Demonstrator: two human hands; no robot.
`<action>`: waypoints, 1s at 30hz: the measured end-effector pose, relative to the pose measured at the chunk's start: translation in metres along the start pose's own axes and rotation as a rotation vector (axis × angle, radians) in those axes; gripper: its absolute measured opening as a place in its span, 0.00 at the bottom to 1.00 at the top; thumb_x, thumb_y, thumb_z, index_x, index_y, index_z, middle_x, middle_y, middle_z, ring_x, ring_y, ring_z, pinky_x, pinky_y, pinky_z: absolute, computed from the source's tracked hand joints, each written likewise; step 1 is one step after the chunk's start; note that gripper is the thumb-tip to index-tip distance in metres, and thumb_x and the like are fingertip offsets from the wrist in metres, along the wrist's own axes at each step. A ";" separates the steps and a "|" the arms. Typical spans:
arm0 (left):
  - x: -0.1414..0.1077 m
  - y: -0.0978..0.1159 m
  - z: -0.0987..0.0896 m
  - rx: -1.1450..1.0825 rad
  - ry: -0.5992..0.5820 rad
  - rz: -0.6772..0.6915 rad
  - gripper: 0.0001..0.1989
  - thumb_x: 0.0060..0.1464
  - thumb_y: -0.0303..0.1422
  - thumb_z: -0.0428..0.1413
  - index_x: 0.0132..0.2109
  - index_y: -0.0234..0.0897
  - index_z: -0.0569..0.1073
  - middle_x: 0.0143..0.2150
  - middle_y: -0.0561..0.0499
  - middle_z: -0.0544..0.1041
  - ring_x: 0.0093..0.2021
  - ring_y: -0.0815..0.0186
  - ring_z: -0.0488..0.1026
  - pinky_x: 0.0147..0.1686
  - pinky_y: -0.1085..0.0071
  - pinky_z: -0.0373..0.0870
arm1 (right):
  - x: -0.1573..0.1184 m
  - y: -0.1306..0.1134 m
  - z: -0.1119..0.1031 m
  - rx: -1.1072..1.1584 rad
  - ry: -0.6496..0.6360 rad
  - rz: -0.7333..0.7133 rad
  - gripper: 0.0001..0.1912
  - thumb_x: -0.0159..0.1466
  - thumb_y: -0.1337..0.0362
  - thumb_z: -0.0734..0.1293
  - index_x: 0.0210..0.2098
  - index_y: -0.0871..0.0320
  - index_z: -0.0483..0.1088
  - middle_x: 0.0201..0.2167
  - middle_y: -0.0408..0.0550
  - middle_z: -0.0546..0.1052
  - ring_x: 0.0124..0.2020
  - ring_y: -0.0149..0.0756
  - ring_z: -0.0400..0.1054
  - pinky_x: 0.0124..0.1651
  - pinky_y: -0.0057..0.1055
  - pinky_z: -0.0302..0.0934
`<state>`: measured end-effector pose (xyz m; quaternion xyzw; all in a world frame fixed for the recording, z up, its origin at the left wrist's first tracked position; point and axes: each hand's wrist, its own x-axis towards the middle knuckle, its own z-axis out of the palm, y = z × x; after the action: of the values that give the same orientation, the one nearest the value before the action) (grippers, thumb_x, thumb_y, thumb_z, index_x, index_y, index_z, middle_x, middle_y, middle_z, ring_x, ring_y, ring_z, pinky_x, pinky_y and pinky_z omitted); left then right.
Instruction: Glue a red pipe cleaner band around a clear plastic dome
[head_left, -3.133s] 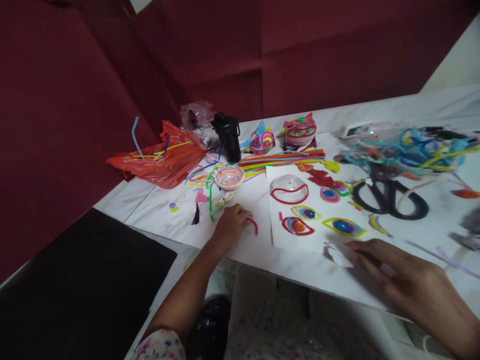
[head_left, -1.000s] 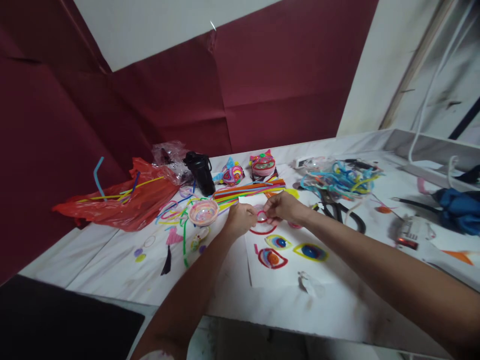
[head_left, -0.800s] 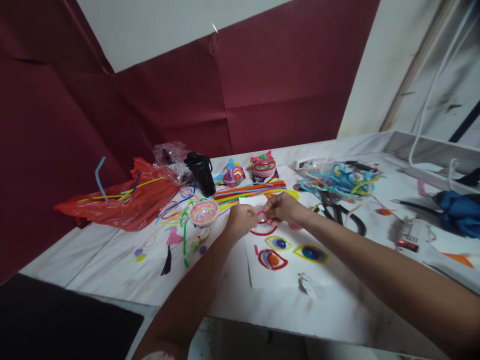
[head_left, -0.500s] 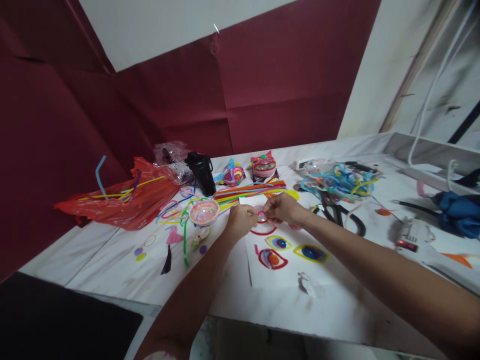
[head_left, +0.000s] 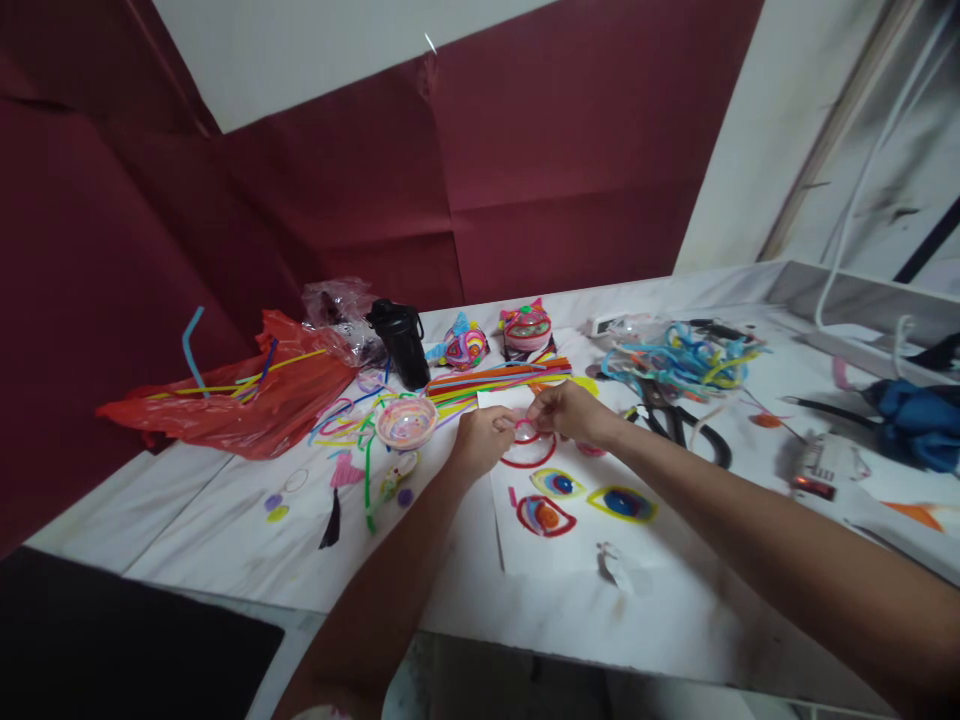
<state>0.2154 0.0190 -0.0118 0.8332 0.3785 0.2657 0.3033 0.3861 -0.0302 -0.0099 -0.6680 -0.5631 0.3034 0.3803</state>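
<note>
My left hand point(head_left: 480, 442) and my right hand point(head_left: 571, 412) are close together above a white sheet of paper point(head_left: 536, 558), fingers pinched. Between them they grip a short pink pipe cleaner point(head_left: 527, 437), bent into a curve. A red pipe cleaner arc point(head_left: 529, 464) lies on the paper just below. Lower on the sheet are eye shapes made of coloured fuzzy strands: a red-rimmed one point(head_left: 547, 516), a small yellow-rimmed one point(head_left: 557, 484) and a larger yellow-rimmed one point(head_left: 622, 504). My fingertips partly hide the pink piece.
Left of the paper stands a small colourful bowl point(head_left: 406, 421); behind it are a black tumbler point(head_left: 401, 345) and a red plastic bag point(head_left: 240, 405). Straight pipe cleaners point(head_left: 499, 376) lie beyond my hands. Black-handled pliers point(head_left: 679, 425) and a glue gun point(head_left: 829, 468) are at right.
The fingers have shifted very slightly around the pink pipe cleaner, and more of the red arc shows beneath. The view has tilted a little; the objects on the table stay in place.
</note>
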 end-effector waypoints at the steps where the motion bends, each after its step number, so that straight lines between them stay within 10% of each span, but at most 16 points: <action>1: 0.000 -0.001 0.000 0.004 0.004 0.006 0.15 0.44 0.22 0.55 0.39 0.34 0.80 0.24 0.54 0.76 0.23 0.72 0.69 0.25 0.78 0.64 | 0.000 -0.001 0.000 -0.004 -0.002 0.000 0.08 0.46 0.77 0.66 0.23 0.61 0.74 0.15 0.39 0.72 0.15 0.23 0.61 0.19 0.20 0.55; 30: 0.000 -0.021 -0.005 0.030 -0.040 0.212 0.18 0.47 0.20 0.55 0.45 0.38 0.79 0.32 0.51 0.78 0.32 0.69 0.72 0.37 0.74 0.68 | 0.003 -0.003 0.007 -0.064 -0.017 -0.012 0.07 0.47 0.76 0.66 0.24 0.60 0.75 0.15 0.39 0.73 0.15 0.23 0.60 0.21 0.20 0.57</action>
<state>0.2027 0.0315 -0.0231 0.8780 0.2863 0.2741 0.2685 0.3794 -0.0264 -0.0109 -0.6738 -0.5797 0.2886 0.3559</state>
